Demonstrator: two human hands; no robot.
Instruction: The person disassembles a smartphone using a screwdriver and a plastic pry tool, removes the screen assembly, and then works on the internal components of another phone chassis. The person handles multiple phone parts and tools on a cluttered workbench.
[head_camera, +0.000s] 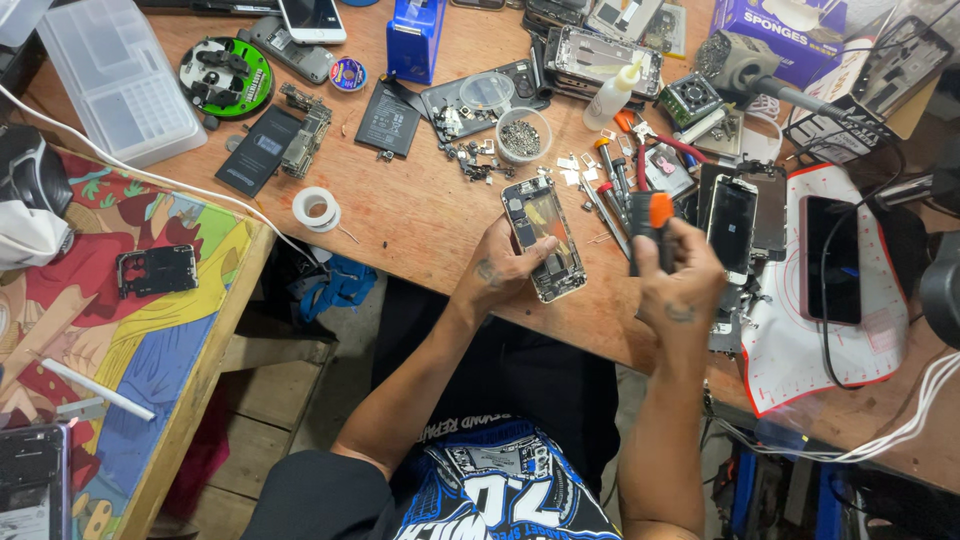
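Near the table's (420, 220) front edge, the left hand (500, 270) has its grip clamped on an opened phone (545, 238) lying flat. Beside it, the right hand (680, 270) is closed round an orange-capped screwdriver (652, 228), so screw work seems in hand; next calls for seating the tip squarely.

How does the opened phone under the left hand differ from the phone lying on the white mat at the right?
The opened phone has no back cover, so its boards and metal parts show; the phone on the white mat is closed, showing only a dark glossy face. The left hand steadies the opened phone on the bare wooden table; the mat phone lies untouched, with a cable running across it. The right hand grips an orange-and-black screwdriver. Both phones lie flat.
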